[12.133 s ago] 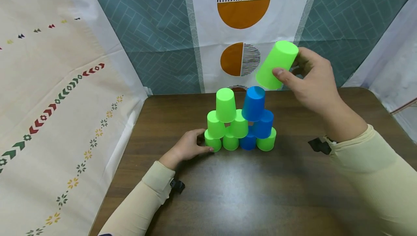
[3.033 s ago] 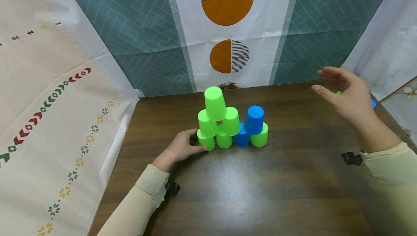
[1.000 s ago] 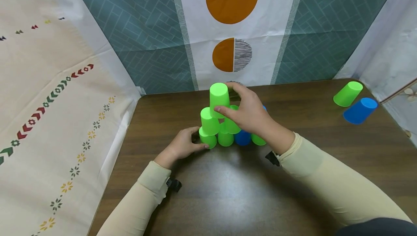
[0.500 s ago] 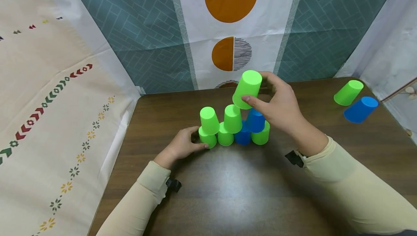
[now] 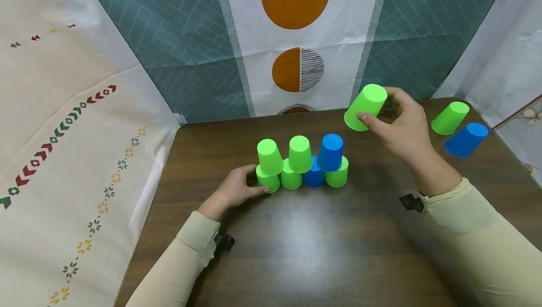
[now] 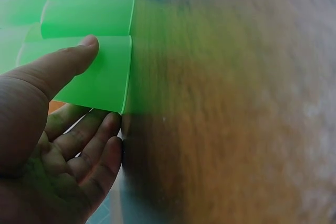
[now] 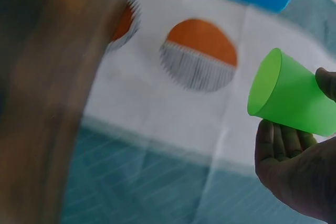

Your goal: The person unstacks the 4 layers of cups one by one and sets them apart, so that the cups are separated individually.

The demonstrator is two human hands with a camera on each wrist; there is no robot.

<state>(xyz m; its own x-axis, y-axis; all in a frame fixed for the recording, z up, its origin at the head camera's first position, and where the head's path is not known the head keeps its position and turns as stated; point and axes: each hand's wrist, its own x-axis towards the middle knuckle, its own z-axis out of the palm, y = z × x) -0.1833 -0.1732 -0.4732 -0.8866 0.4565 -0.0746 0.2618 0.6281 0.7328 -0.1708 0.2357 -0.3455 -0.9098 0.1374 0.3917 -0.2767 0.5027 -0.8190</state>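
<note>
My right hand (image 5: 406, 123) holds a lime-green plastic cup (image 5: 365, 108) in the air, thumb on its near side, right of the stack. In the right wrist view the mouth of this cup (image 7: 265, 82) faces left. My left hand (image 5: 233, 189) grips the leftmost green cup (image 5: 267, 183) of the bottom row; the left wrist view shows the thumb (image 6: 79, 59) on its wall and the fingers on the other side. Beside it in that row stand green, blue and green cups, upside down. Above rest a green cup (image 5: 269, 156), another green cup (image 5: 300, 154) and a blue cup (image 5: 330, 152).
A separate green cup (image 5: 450, 118) and blue cup (image 5: 466, 140) stand on the right side of the brown table (image 5: 296, 255). A patterned cloth (image 5: 195, 38) hangs behind the table, and a cream cloth (image 5: 97, 156) borders its left side.
My right hand has lifted the green cup off the top and carried it right. Earlier, a blue cup left the top; green and blue cups now stand at right. My left hand stays put.
</note>
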